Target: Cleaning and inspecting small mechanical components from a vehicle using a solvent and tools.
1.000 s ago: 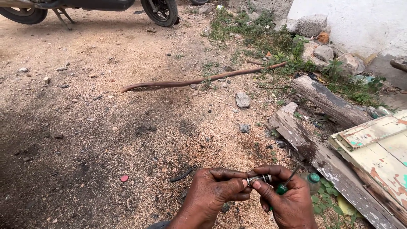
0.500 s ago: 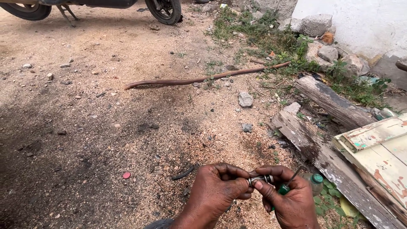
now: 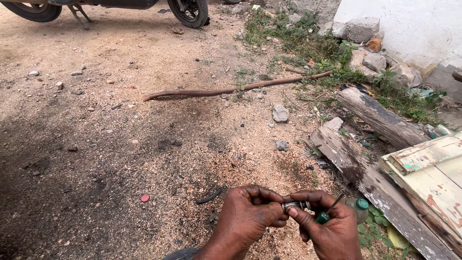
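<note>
Evidently little had shifted over the last second: the left hand (image 3: 248,216) and right hand (image 3: 332,228) were kept together low in the view, above the sandy ground (image 3: 120,144). A small grey metal fitting (image 3: 294,206) was pinched between the fingertips of both hands, the left fingers curled and pressed onto its near end, the right thumb and forefinger closed on the other. A green-handled tool (image 3: 323,216), seemingly a small screwdriver, was also gripped in the right hand, its thin shaft pointing up and to the right. Whether the fitting was being turned could not be told.

Compared with the earlier frames, the hands were seen in nearly the same pose and place; the fitting was held a little more clearly between them, and the tool's shaft was more plainly shown. From this it was judged that fine work on the fitting was being continued rather than finished.

Just beyond the right hand a green-capped bottle (image 3: 360,208) was noted on the ground, beside weathered planks (image 3: 356,163). A long brown stick (image 3: 231,89), a red bottle cap (image 3: 145,198) and a motorcycle wheel (image 3: 188,10) were recorded farther off.
</note>
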